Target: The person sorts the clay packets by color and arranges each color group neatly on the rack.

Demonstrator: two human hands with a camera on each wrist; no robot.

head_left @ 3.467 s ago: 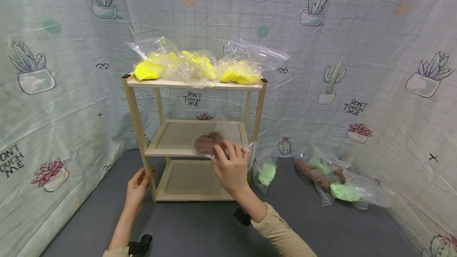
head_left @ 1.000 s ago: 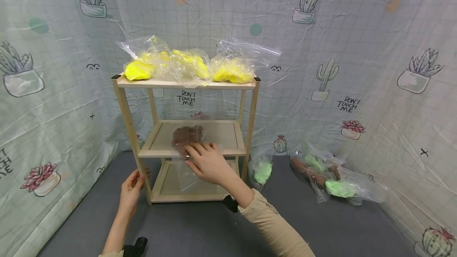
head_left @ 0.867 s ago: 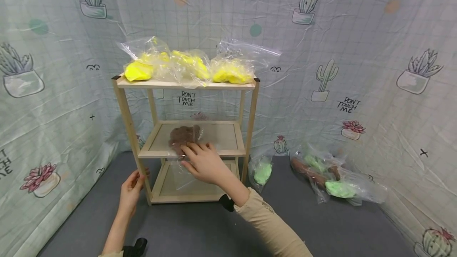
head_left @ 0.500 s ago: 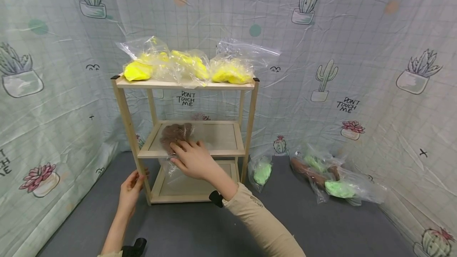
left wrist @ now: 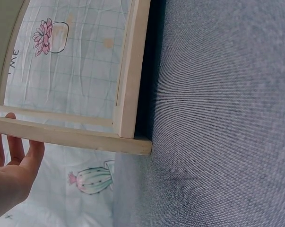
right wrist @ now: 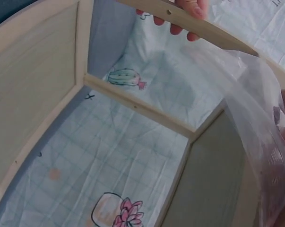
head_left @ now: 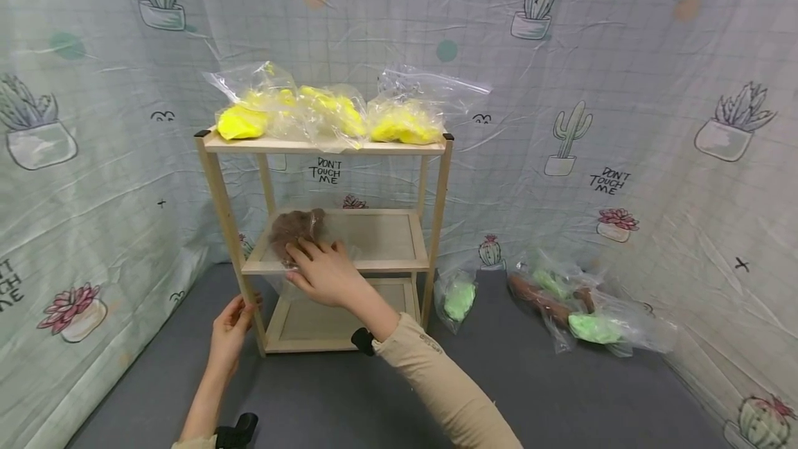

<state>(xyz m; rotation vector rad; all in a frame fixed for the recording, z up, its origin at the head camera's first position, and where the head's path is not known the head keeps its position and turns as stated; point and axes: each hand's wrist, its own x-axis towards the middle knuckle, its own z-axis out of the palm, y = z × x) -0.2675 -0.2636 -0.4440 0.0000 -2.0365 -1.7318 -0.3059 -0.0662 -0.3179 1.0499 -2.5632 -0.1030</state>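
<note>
- Clear plastic bag of lumpy brown contents [head_left: 288,229]: on the middle shelf [head_left: 386,238] of the pale wooden rack [head_left: 440,213], toward its left end.
- Right hand [head_left: 329,276]: fingers spread apart, resting on that bag.
- Left hand [head_left: 228,332]: fingers clamped round the rack's left front post [head_left: 224,215], low down.
- Top shelf [head_left: 280,147]: clear plastic bags of bright yellow contents [head_left: 339,113].
- Grey surface [head_left: 548,400], right of rack: clear plastic bags of green and brown contents [head_left: 595,329].

Bags [head_left: 337,116] atop rack [head_left: 386,234], bag pile [head_left: 564,314] right
</note>
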